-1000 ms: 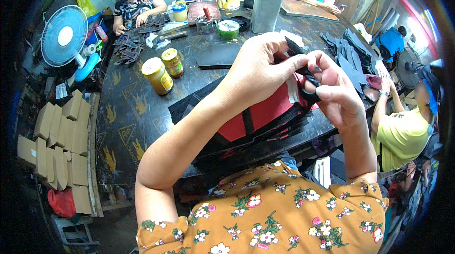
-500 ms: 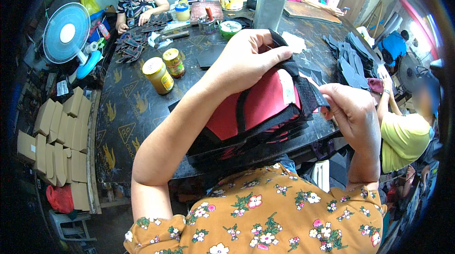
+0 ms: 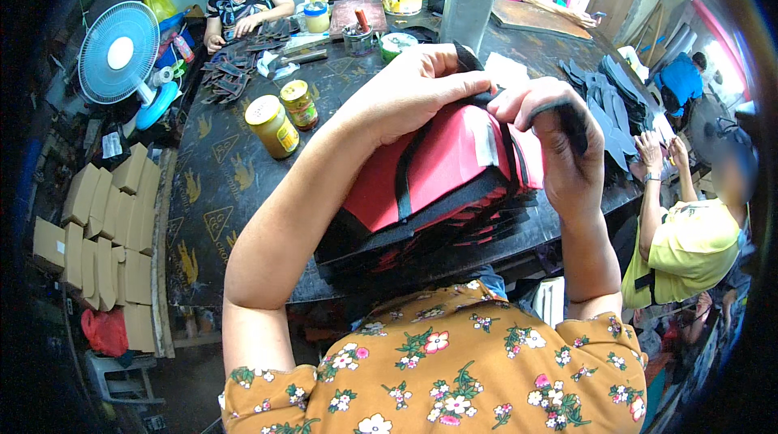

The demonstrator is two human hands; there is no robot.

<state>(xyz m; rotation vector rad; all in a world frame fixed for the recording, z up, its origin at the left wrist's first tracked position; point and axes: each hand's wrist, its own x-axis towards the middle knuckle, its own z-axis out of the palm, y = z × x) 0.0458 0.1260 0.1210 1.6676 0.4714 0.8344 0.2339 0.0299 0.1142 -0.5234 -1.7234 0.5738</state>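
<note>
Above a stack of red pieces with black edging (image 3: 462, 160), my two hands are raised close together. My left hand (image 3: 417, 94) is closed, thumb against fingers, on a black fabric strip (image 3: 468, 59) whose end pokes up past the fingers. Almost touching that thumb, my right hand (image 3: 555, 130) pinches the strip too, and a dark length of it lies over the back of its fingers. Just where the strip runs between the hands is hidden by the fingers. A pale patch shows on the top red piece, and black bands cross it.
Two glue jars (image 3: 273, 128) stand left on the dark table (image 3: 219, 183). Behind are a grey metal box (image 3: 466, 17), tubs and a can of tools. Black cut pieces (image 3: 612, 102) lie at right. Co-workers sit around; a fan (image 3: 120, 53) and cartons (image 3: 113, 231) are left.
My right hand has moved up and left until it meets my left hand. The strip that hung between them now lies over my right fingers. The yellow-shirted co-worker has shifted left.
</note>
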